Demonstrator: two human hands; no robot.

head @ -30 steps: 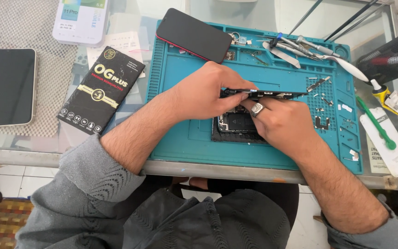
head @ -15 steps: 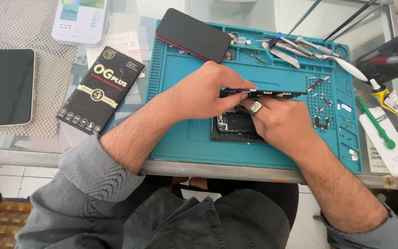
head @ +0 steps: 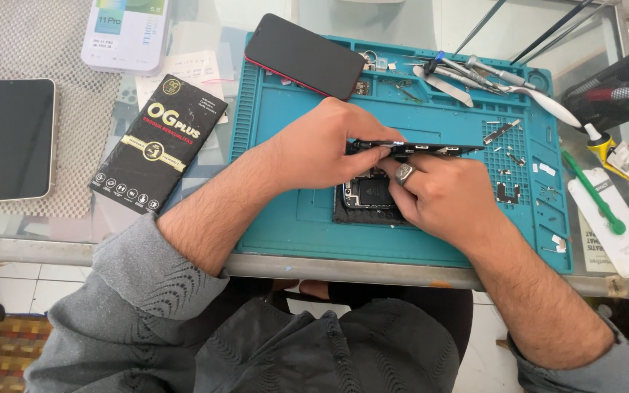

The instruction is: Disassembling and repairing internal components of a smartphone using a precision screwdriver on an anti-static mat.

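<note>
On the teal repair mat (head: 285,218), the left hand (head: 322,149) and right hand (head: 442,193) both pinch a thin dark screen panel (head: 431,150), held edge-up above the opened phone body (head: 369,195). A red-edged phone (head: 303,54) lies face-down at the mat's far edge, beside metal tools (head: 467,76).

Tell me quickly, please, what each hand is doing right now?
Left hand: closed, gripping the lifted phone screen panel.
Right hand: closed on the same panel, above the opened phone body.
</note>
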